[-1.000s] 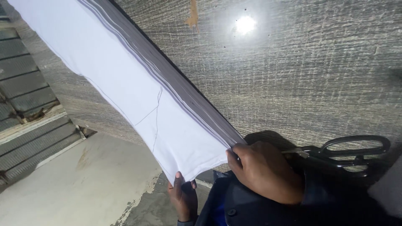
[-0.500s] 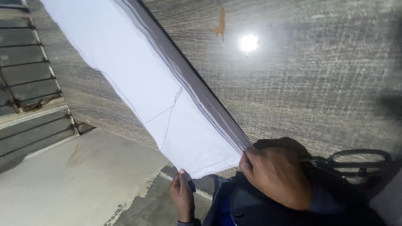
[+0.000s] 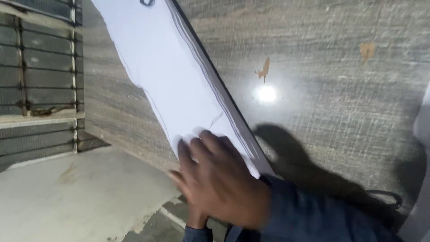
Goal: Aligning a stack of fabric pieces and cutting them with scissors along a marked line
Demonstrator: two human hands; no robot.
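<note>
Cloth: a long strip of white fabric (image 3: 179, 85) lies across the grey worktable (image 3: 340, 89), running from the top of the view down to the near edge; its right side shows a stack of grey layered edges.

Right hand: the right hand (image 3: 219, 179) lies flat on the near end of the fabric, fingers (image 3: 197, 150) spread and pressing down, not gripping (it is blurred, so finer detail is lost).

Left hand: only a little of the left hand (image 3: 195, 217) shows below the right one, at the table edge; I cannot tell whether its fingers are closed on anything.

Scissors: dark scissor handles (image 3: 385, 197) rest on the table to the right, well apart from the hands, partly in shadow.

Surroundings: a barred window (image 3: 40, 67) on the left, a pale concrete floor (image 3: 80, 197) below the table.

Risk: the fabric's end sits right at the table edge, so a careless push could, I think, slide the layers out of line or drag the end off the table. The faint pencil line on the cloth might smudge under the palm.
</note>
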